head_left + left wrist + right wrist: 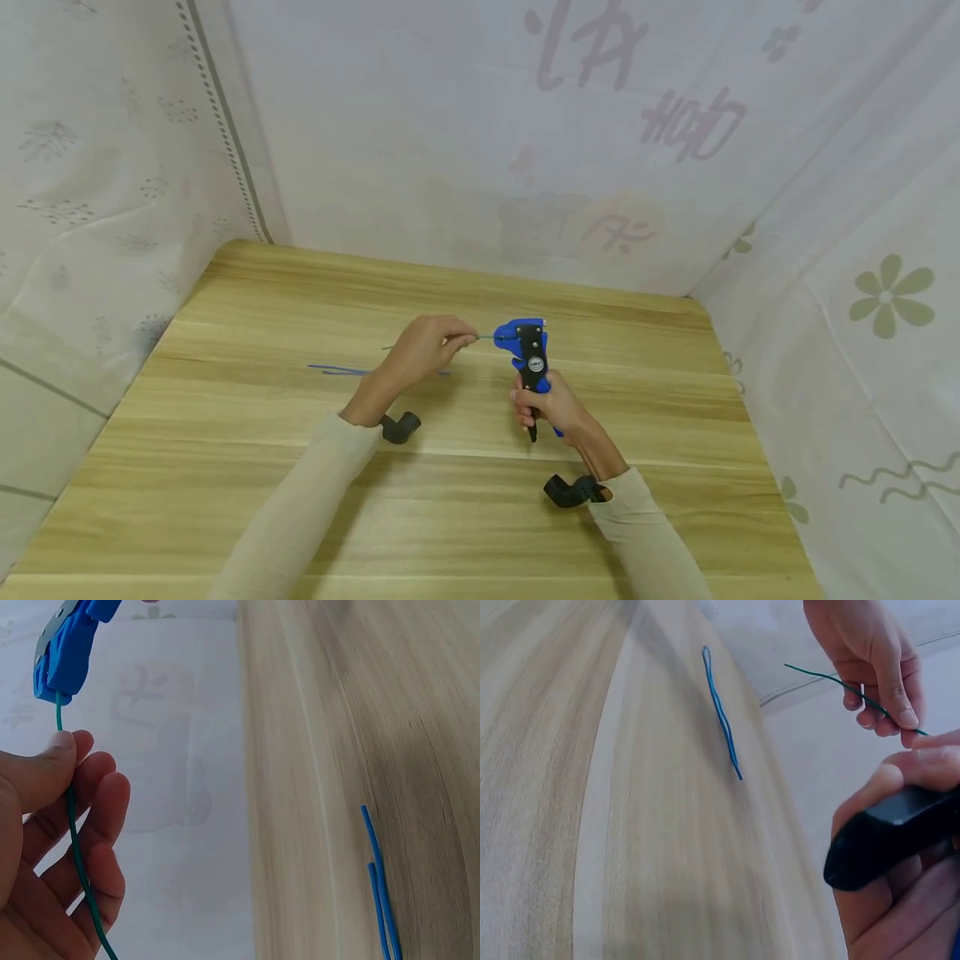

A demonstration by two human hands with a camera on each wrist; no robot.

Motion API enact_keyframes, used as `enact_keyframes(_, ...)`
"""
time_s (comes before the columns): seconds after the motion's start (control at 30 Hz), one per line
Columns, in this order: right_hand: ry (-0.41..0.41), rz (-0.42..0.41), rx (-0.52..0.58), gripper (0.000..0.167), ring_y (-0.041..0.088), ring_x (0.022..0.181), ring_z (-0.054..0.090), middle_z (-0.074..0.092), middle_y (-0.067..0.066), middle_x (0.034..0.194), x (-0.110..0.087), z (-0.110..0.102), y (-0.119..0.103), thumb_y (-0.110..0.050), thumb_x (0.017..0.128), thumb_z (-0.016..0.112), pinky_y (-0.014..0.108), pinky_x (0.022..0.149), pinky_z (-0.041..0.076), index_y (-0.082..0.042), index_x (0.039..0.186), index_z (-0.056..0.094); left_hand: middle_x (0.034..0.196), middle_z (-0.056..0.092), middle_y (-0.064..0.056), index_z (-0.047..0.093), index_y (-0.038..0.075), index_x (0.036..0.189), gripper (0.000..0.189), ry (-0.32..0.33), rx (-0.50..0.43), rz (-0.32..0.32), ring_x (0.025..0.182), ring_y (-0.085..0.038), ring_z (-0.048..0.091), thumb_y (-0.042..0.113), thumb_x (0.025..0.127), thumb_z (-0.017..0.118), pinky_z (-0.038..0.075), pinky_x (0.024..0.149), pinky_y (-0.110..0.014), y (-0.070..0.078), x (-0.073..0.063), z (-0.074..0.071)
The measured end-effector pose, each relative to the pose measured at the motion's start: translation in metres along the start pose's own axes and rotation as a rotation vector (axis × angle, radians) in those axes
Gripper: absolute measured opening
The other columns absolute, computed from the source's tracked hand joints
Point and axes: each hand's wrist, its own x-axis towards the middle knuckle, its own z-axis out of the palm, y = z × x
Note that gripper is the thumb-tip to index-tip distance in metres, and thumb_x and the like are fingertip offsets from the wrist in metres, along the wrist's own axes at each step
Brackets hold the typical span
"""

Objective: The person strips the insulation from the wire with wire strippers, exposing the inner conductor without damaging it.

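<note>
My left hand (424, 350) pinches a green wire (78, 855) between thumb and forefinger, and the wire's free length trails back across the palm. The wire's other end enters the nose of a blue and black wire stripper (525, 342). My right hand (553, 402) grips the stripper by its handles, holding it upright above the table. In the right wrist view a black handle tip (877, 840) sticks out between the right fingers. The wire's end inside the stripper's jaws is hidden. Beyond the left wrist a folded blue wire (721, 712) lies on the table.
The wood-grain table (465, 517) is bounded by a white printed sheet (420, 150) at the back and by sheets at both sides. A black wrist camera mount (401, 428) sits at the left wrist, another black mount (570, 492) at the right.
</note>
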Motion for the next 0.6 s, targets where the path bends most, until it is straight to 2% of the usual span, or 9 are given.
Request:
enact_keyframes(0.37, -0.030, 0.022, 0.031, 0.010, 0.018, 0.056, 0.057, 0.056, 0.004, 0.068, -0.0012, -0.0005, -0.0038, -0.004, 0.096, 0.060, 0.033, 0.056, 0.053, 0.000, 0.095, 0.050, 0.092, 0.075, -0.004, 0.078, 0.006, 0.106, 0.017, 0.039, -0.017, 0.042, 0.078, -0.017, 0.068, 0.014, 0.095, 0.067, 0.056, 0.072, -0.035, -0.0030, -0.0001, -0.0004)
enact_keyframes(0.6, -0.062, 0.008, 0.042, 0.019, 0.017, 0.058, 0.060, 0.059, 0.004, 0.070, -0.0018, -0.0010, -0.0033, -0.010, 0.094, 0.065, 0.035, 0.058, 0.056, 0.002, 0.097, 0.050, 0.091, 0.075, -0.003, 0.079, 0.008, 0.104, 0.015, 0.067, 0.006, 0.053, 0.079, -0.016, 0.068, 0.013, 0.094, 0.069, 0.056, 0.073, -0.035, -0.0045, -0.0004, 0.0006)
